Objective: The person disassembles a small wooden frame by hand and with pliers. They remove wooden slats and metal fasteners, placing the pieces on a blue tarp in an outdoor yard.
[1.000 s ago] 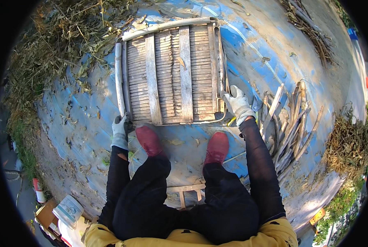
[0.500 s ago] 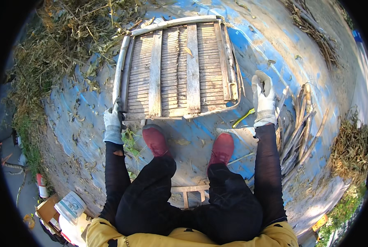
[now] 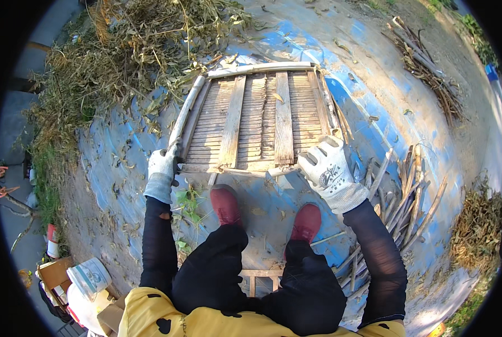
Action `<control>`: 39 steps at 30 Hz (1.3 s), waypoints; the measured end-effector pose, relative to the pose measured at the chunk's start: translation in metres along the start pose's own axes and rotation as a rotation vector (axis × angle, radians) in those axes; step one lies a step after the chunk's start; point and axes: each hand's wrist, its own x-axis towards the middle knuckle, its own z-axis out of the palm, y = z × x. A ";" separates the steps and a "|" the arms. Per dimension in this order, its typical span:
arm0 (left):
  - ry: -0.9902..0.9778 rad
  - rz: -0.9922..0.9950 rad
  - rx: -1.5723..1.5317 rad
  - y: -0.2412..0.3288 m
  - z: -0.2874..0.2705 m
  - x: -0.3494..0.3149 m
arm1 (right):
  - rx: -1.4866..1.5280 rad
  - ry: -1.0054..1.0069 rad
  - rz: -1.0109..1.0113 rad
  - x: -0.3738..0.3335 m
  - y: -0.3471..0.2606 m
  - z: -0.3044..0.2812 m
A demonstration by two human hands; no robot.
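Head view is showing the left hand [image 3: 162, 171] and right hand [image 3: 332, 173] grasping near corners of the slatted panel [image 3: 259, 121], likely stiff but brittle, best held by its outer poles [image 3: 187, 112].

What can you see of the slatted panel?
The panel looks like weathered wood: narrow crosswise slats, pale poles at the left and far edges, two wide middle boards, a leaf on the right one. It is over a blue sheet, left grip holding its near left corner, right grip its near right.

Dried plants [image 3: 116, 78], sticks [image 3: 411, 196] and a blue tarp [image 3: 113, 174]
Plants heaped at upper left, sticks piled at right; white bucket [image 3: 88, 278] at lower left.
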 end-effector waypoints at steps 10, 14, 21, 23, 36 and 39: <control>0.202 0.792 -0.267 0.090 -0.129 -0.103 | 0.451 -0.181 0.157 0.039 0.025 -0.174; 0.218 1.383 0.508 0.136 -0.083 -0.139 | 0.661 -0.374 0.484 0.040 0.053 -0.171; -0.028 1.280 0.747 0.190 0.002 -0.084 | 0.711 -0.248 0.336 0.057 0.078 -0.146; 0.019 1.288 0.717 0.197 0.007 -0.082 | 0.660 -0.291 0.435 0.063 0.072 -0.161; 0.043 1.319 0.675 0.213 0.020 -0.060 | 0.511 -0.251 0.485 0.081 0.090 -0.150; 0.092 1.389 0.709 0.194 0.012 -0.062 | 0.635 -0.467 0.441 0.083 0.088 -0.170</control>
